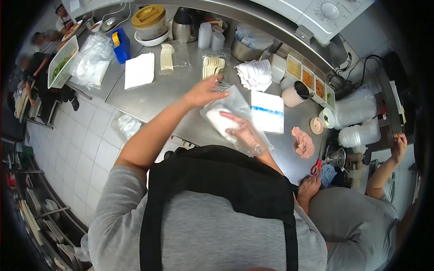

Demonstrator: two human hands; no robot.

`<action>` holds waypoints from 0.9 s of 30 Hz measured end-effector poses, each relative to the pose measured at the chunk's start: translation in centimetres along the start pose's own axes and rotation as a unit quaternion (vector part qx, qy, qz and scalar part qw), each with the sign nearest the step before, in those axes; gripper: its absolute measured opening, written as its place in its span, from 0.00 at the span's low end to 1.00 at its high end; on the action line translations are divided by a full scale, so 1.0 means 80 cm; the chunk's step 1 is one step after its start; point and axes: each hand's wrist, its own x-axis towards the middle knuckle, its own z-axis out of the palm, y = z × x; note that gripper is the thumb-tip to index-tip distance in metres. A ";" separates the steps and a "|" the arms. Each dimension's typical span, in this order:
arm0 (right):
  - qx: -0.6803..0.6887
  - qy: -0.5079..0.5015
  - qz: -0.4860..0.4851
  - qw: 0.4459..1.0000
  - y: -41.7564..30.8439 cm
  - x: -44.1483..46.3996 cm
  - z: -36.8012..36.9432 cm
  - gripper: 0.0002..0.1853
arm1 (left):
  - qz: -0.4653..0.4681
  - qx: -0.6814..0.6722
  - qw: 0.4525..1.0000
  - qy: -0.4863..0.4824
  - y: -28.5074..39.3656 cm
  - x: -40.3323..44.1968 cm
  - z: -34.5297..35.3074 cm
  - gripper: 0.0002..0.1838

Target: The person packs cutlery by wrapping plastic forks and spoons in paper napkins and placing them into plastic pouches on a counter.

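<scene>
My left hand (209, 93) reaches over the steel counter with thumb and fingers apart. Its fingertips are at the near end of a stack of cream plastic cutlery (213, 67), and I cannot tell whether they touch it. My right hand (246, 134) grips a clear plastic bag (235, 101) with something white, like folded napkins (218, 123), in it. The film lies over part of this hand; whether the hand is inside the bag is unclear. Right of the bag lies a white packet with a blue stripe (267, 113).
More cream cutlery (167, 57) and white napkins (139, 71) lie to the left. Food containers (307, 79), a pink crumpled cloth (303, 142) and red-handled scissors (316, 168) are at right. A co-worker (357, 221) stands close on my right, one hand (309, 187) at the counter edge.
</scene>
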 end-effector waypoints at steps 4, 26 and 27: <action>-0.049 -0.023 0.012 0.998 0.065 0.013 -0.003 0.28 | -0.128 -0.233 0.952 -0.150 -0.119 0.011 0.001 0.26; -0.063 -0.085 -0.100 0.989 0.069 0.009 -0.003 0.25 | -0.037 -0.067 0.992 -0.104 -0.128 -0.005 0.001 0.33; -0.118 -0.091 -0.046 0.988 0.053 0.005 -0.002 0.24 | -0.042 -0.092 0.988 -0.117 -0.121 -0.004 0.001 0.32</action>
